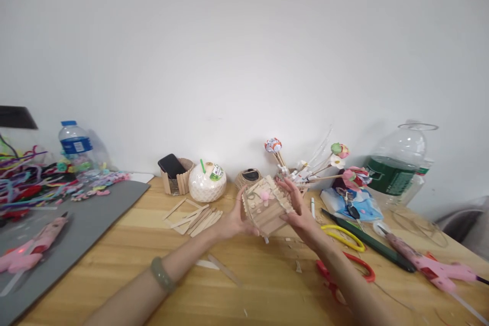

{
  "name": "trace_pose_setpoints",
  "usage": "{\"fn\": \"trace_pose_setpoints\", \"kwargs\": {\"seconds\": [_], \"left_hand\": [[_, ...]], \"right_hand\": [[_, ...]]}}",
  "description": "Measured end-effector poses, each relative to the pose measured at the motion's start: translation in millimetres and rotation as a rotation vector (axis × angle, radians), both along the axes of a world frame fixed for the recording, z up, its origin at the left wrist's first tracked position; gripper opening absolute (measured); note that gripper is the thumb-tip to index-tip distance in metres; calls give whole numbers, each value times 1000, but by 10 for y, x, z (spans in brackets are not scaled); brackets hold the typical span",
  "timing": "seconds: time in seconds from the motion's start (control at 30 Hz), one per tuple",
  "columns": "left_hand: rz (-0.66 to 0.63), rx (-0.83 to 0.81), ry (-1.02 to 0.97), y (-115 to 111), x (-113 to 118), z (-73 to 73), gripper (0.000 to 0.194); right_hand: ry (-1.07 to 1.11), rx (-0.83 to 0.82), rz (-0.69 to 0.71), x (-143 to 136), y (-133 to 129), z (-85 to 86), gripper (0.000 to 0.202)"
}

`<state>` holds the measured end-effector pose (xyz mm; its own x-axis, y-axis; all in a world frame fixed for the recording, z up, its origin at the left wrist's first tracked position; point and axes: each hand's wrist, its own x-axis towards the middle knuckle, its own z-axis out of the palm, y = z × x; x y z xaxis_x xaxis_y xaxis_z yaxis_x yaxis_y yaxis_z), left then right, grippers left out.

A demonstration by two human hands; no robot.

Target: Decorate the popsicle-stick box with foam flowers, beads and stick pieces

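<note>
Between both hands, above the wooden table, is a small box-like craft of wooden sticks [269,217], tilted, with a pink flower shape and pale trim on its face. My left hand [239,216] grips its left side, thumb along the lower edge. My right hand [298,209] holds its right side, with fingers over the upper right edge. Loose craft sticks [200,218] lie on the table left of my left hand. Behind the craft sits a roll of twine [244,178]. Red-handled scissors [324,271] lie partly under my right forearm.
A stick cup [179,183] with a phone, a white coconut [207,183] and stick flowers [305,170] stand along the wall. At right are yellow handles [346,234], a dark green cutter-like tool [370,242], a pink glue gun [431,265] and a large bottle [397,163]. Another glue gun [34,249] rests on the grey mat [87,229].
</note>
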<state>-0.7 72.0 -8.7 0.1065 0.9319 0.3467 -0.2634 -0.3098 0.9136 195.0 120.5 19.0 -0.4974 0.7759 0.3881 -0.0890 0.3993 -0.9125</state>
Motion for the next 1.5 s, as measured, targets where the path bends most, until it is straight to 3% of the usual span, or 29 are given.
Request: {"fn": "trace_pose_setpoints", "kwargs": {"seconds": [0.13, 0.27, 0.37, 0.47, 0.77, 1.03, 1.27, 1.43, 1.5], "left_hand": [[-54, 27, 4, -41, -51, 118, 113], [124, 111, 195, -40, -198, 237, 113], [258, 240, 392, -33, -261, 302, 109], [291, 266, 526, -12, -247, 371, 100], [316, 234, 497, 284, -95, 615, 86], [358, 264, 475, 259, -23, 654, 85], [416, 300, 421, 256, 23, 686, 78], [440, 312, 382, 246, 34, 629, 82], [446, 347, 405, 211, 42, 564, 93]], "right_hand": [[7, -54, 31, -57, -76, -24, 86], [25, -118, 95, -31, -44, -48, 92], [50, -192, 79, -11, 31, -99, 72], [70, -270, 47, -25, 99, -137, 56], [214, -403, -103, 57, 161, -35, 58], [313, -489, 73, 133, -21, 108, 71], [357, -497, 200, 95, -93, 191, 68], [340, -508, 246, 71, -143, 199, 36], [327, -510, 235, 99, -139, 188, 25]]}}
